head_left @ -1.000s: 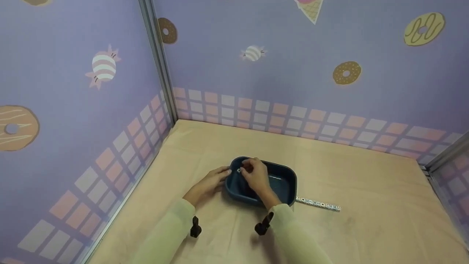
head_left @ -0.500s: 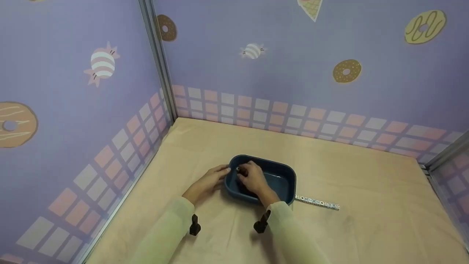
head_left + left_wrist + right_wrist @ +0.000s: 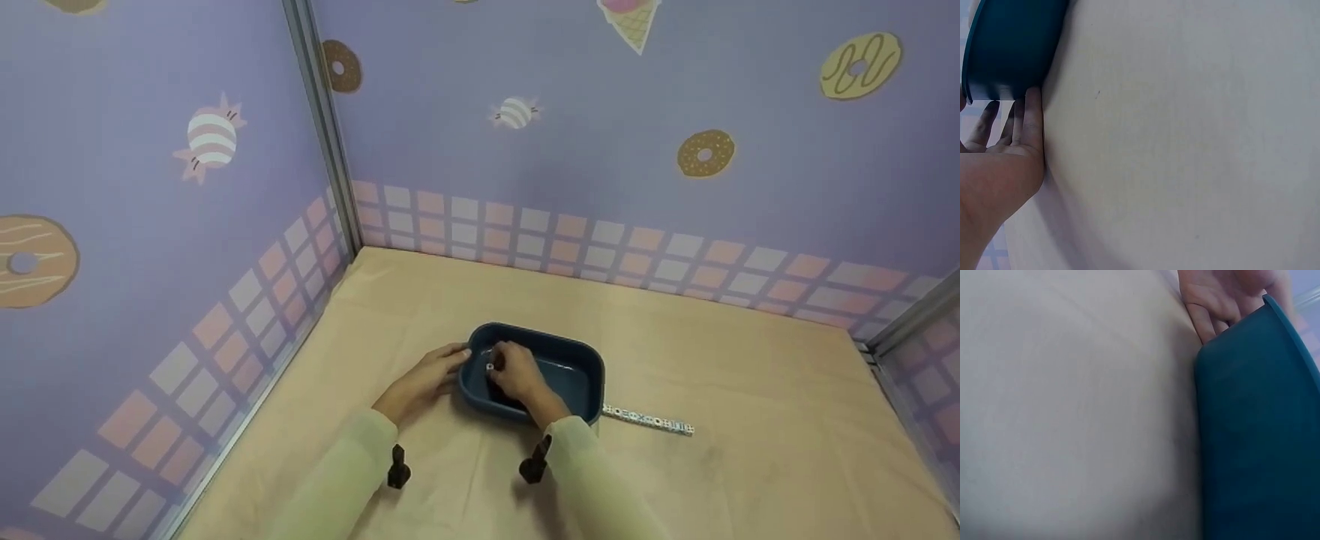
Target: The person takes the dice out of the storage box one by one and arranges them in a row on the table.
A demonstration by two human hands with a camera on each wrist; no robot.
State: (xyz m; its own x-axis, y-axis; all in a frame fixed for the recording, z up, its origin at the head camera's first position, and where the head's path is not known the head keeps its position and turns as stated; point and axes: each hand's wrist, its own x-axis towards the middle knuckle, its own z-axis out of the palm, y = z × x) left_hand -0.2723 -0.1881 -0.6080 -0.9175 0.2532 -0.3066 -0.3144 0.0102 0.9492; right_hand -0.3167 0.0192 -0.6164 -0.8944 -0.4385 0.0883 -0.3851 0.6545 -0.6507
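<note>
A dark blue rectangular basin (image 3: 568, 377) with rounded corners sits on the cloth-covered table. My left hand (image 3: 426, 380) lies at its left end; in the left wrist view the extended fingers (image 3: 1032, 121) touch the outside wall of the basin (image 3: 1013, 50). Inside the basin's left part is my right hand (image 3: 521, 375), thumb and fingers bent together around a small white die (image 3: 490, 367). The right wrist view shows only the basin's outer side (image 3: 1258, 427) and the left hand (image 3: 1219, 295); the right hand is hidden there.
A straight row of small white dice (image 3: 649, 421) with dark and blue markings extends right from the basin's lower right corner. Beige cloth (image 3: 750, 390) covers the table. Patterned purple walls (image 3: 600, 90) rise behind and to the left.
My right hand has shifted slightly down within the basin, still pinching the small die. The left hand keeps its place against the basin, and the row of dice stays put.
</note>
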